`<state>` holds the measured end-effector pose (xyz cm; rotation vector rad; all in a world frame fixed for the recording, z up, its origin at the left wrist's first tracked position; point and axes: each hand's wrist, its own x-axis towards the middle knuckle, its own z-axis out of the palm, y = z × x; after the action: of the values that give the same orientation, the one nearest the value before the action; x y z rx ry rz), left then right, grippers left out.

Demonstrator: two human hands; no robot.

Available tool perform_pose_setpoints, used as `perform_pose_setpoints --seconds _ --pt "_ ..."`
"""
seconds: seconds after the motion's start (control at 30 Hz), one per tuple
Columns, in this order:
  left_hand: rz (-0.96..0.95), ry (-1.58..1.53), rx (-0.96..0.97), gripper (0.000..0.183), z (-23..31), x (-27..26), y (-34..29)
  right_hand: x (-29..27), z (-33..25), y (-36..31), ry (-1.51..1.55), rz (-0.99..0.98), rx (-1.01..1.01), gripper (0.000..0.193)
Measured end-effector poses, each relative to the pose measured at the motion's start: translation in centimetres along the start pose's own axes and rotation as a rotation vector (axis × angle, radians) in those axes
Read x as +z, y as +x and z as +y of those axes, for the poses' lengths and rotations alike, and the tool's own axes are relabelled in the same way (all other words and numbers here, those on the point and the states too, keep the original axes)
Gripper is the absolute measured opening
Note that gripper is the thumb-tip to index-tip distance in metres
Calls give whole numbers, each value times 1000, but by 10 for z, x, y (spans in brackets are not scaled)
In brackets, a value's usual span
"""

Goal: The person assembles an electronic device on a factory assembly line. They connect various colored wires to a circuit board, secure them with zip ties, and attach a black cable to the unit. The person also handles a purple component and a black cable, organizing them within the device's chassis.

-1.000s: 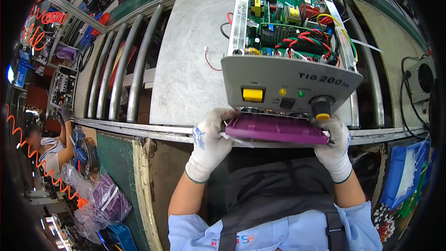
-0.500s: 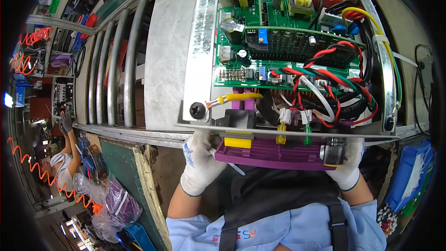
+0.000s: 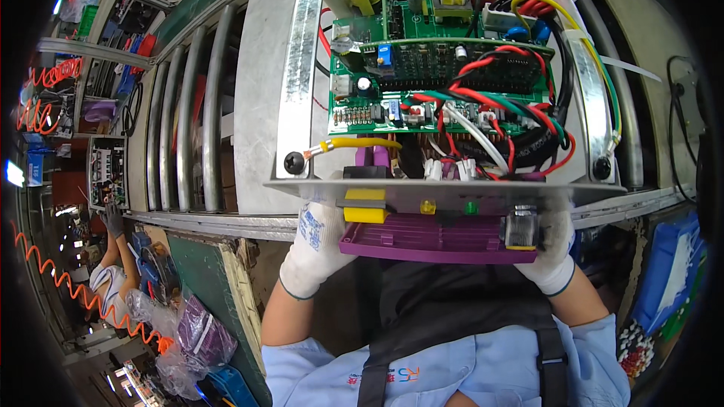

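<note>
An opened metal chassis with a green circuit board lies before me. At its near end stand a grey front plate and a purple plastic panel. A yellow-and-black switch, a yellow light, a green light and a ribbed black knob sit along the front. My left hand, in a white glove, grips the front's left end. Similarly gloved, my right hand closes on the right end beside the knob. The plate and panel hide most fingertips.
Twisted red, black and green wires cross the board. Metal rollers lie left of the chassis. A blue bin stands at right. Far left, a co-worker's gloved hand touches another unit; an orange coiled hose hangs nearby.
The chassis has shifted left and slightly up in view, with both hands at its front. More of the grey plate's face shows. The white strip near my left hand is out of sight.
</note>
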<state>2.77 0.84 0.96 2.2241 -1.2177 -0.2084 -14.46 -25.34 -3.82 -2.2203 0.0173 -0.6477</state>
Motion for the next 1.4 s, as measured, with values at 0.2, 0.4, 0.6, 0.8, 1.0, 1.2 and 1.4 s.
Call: perform_pose_setpoints --seconds 0.2,0.4,0.6,0.8,1.0,1.2,1.4 --pt "-76 -60 -178 26 6 -2 14 14 2 13 -44 234 -58 51" --pt "43 -45 -26 13 -5 8 11 -4 8 42 55 -168 -106 47" --pt "4 -343 -212 13 -3 7 16 -4 12 48 70 -206 -160 46" --pt "60 -389 -157 35 17 -7 22 -4 -14 34 288 141 62 61" --pt "162 -361 -54 34 5 7 22 7 -27 48 679 250 194 29" --pt "95 -527 -199 41 -5 14 14 5 -35 56 392 256 89 23" --pt "264 -1028 -141 55 26 -4 7 6 -31 51 457 254 170 22"
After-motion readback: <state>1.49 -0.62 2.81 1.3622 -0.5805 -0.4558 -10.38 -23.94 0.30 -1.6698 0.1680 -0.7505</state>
